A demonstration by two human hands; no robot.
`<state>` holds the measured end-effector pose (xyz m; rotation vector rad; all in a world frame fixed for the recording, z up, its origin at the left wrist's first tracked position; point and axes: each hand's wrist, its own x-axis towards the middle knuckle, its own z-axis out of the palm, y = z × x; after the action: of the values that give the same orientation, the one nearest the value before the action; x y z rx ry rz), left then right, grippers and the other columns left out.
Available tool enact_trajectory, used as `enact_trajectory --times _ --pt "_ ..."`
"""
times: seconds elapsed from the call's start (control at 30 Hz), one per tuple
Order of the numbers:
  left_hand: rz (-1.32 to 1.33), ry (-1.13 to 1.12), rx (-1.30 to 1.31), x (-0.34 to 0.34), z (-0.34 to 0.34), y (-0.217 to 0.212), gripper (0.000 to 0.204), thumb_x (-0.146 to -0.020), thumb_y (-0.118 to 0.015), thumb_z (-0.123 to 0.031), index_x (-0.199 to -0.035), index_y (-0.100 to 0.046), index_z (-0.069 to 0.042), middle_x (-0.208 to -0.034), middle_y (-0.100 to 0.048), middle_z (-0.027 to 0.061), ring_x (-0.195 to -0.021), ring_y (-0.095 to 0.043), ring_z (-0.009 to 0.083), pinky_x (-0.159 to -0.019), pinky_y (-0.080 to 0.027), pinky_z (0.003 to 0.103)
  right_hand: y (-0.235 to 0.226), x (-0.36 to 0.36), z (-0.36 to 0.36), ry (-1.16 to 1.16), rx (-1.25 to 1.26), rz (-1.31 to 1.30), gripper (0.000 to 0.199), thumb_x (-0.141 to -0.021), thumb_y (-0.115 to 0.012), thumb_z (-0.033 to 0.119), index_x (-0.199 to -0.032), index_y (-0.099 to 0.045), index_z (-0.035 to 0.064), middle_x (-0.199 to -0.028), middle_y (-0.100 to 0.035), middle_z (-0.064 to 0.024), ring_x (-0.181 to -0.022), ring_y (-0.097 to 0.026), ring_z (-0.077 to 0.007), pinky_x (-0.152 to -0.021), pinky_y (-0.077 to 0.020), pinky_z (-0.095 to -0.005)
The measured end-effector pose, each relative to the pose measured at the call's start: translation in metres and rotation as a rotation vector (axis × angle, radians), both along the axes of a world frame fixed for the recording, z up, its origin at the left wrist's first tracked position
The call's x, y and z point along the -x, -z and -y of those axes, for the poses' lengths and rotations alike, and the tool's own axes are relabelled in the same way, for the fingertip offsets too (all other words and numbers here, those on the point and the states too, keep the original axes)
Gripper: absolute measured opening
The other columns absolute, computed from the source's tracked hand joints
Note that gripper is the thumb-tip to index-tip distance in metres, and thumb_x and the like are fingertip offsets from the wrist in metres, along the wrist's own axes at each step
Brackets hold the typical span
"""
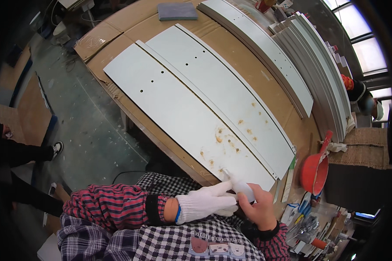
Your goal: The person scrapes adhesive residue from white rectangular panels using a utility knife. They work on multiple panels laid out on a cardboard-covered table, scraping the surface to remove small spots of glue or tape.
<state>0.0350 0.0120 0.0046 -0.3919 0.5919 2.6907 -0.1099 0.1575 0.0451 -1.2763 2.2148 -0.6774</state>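
Over the near edge of a white panel (pixel 161 104), my bare right hand (pixel 259 206) grips a whitish translucent squeeze bottle (pixel 243 188). The bottle's narrow nozzle tilts up and left, close to the panel surface. My left hand (pixel 209 202), in a white knitted glove, lies beside the bottle with its fingers stretched toward it. Its fingertips appear to touch the bottle's side, and its thumb is hidden. Yellow-brown smears (pixel 218 135) surround several small holes near this end of the panel. A second white panel (pixel 213 74) lies alongside, with similar marks.
Cardboard (pixel 117 43) covers the table. Beyond lie stacked narrow white panels (pixel 265 52), more grey-edged strips (pixel 313 65) and a dark grey block (pixel 177 11). A red long-handled scoop (pixel 314 174) sits right, above cluttered hand tools (pixel 307 222). Another person's leg and shoe (pixel 56 150) show at left.
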Motion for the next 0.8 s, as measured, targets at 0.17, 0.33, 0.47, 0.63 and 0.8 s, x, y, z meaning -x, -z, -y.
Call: enact_trajectory --times 0.17,0.33,0.47,0.63,0.8 --pt "-0.011 -0.041 -0.075 -0.004 -0.004 0.005 0.052 -0.099 -0.050 -0.015 -0.145 -0.031 -0.002 -0.112 -0.054 0.0057 -0.095 -0.052 0.0108 -0.086 -0.046 0.027 -0.005 -0.006 0.004 -0.005 -0.052 -0.007 0.027 -0.081 -0.072 0.017 -0.100 -0.064 -0.0017 -0.076 -0.068 -0.0155 -0.062 -0.067 -0.0242 -0.058 -0.0514 -0.0319" --pt "0.039 -0.040 -0.104 -0.005 -0.002 0.001 0.049 -0.099 -0.051 -0.017 -0.143 -0.035 -0.003 -0.109 -0.054 0.0054 -0.093 -0.052 0.0108 -0.085 -0.046 0.026 -0.009 -0.008 0.006 -0.025 -0.071 -0.037 0.026 -0.081 -0.072 0.016 -0.099 -0.064 -0.0018 -0.073 -0.067 -0.0159 -0.059 -0.066 -0.0249 -0.055 -0.0508 -0.0323" --pt "-0.006 -0.047 -0.121 -0.005 -0.005 0.009 0.047 -0.099 -0.052 -0.019 -0.141 -0.037 -0.003 -0.108 -0.054 0.0053 -0.095 -0.053 0.0117 -0.088 -0.047 0.028 -0.011 -0.007 0.007 -0.045 -0.095 -0.056 0.026 -0.081 -0.072 0.016 -0.098 -0.064 -0.0019 -0.072 -0.066 -0.0167 -0.058 -0.066 -0.0261 -0.054 -0.0503 -0.0327" --pt "0.010 -0.050 -0.122 -0.006 -0.004 0.007 0.047 -0.099 -0.052 -0.019 -0.140 -0.038 -0.003 -0.108 -0.054 0.0057 -0.097 -0.054 0.0127 -0.090 -0.048 0.029 -0.013 -0.006 0.009 -0.089 -0.088 -0.086 0.026 -0.080 -0.072 0.016 -0.097 -0.064 -0.0018 -0.071 -0.066 -0.0165 -0.057 -0.066 -0.0265 -0.053 -0.0498 -0.0328" --pt "0.034 -0.050 -0.106 -0.005 -0.007 0.011 0.046 -0.099 -0.053 -0.019 -0.139 -0.039 -0.003 -0.109 -0.054 0.0060 -0.096 -0.054 0.0128 -0.089 -0.048 0.029 -0.011 -0.006 0.012 -0.105 -0.049 -0.110 0.021 -0.080 -0.071 0.016 -0.095 -0.064 0.0027 -0.064 -0.063 -0.0154 -0.053 -0.064 -0.0293 -0.050 -0.0501 -0.0359"
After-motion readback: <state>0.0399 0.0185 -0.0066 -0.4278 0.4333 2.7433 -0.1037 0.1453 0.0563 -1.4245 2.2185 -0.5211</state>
